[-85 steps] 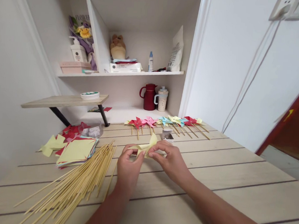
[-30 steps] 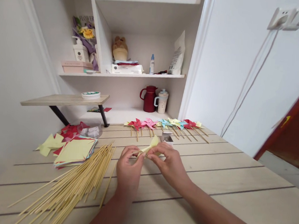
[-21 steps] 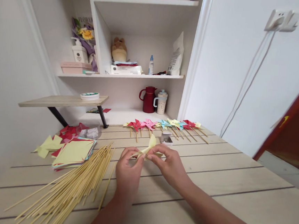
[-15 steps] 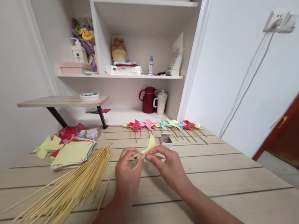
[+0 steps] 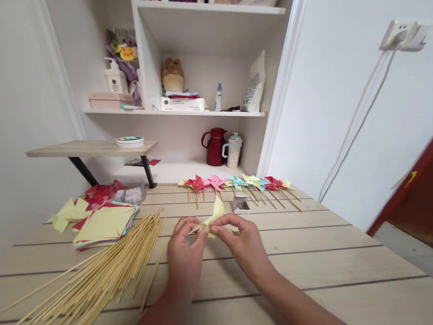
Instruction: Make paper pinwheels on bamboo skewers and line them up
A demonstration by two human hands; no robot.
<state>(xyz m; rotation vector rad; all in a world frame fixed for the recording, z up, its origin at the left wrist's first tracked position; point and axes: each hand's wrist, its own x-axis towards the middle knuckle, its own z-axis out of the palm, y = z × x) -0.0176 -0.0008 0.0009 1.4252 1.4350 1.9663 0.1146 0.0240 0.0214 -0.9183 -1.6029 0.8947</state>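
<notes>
Yellow paper [image 5: 216,214] is pinched by my left hand [image 5: 186,246] and right hand [image 5: 240,243], both closed. Its flaps now look gathered tighter near the tabletop's middle.

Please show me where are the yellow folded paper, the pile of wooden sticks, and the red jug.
yellow folded paper [image 5: 216,212], head view, its raised flap.
pile of wooden sticks [image 5: 116,267], head view, middle of the bundle.
red jug [image 5: 215,148], head view, its body.
</notes>
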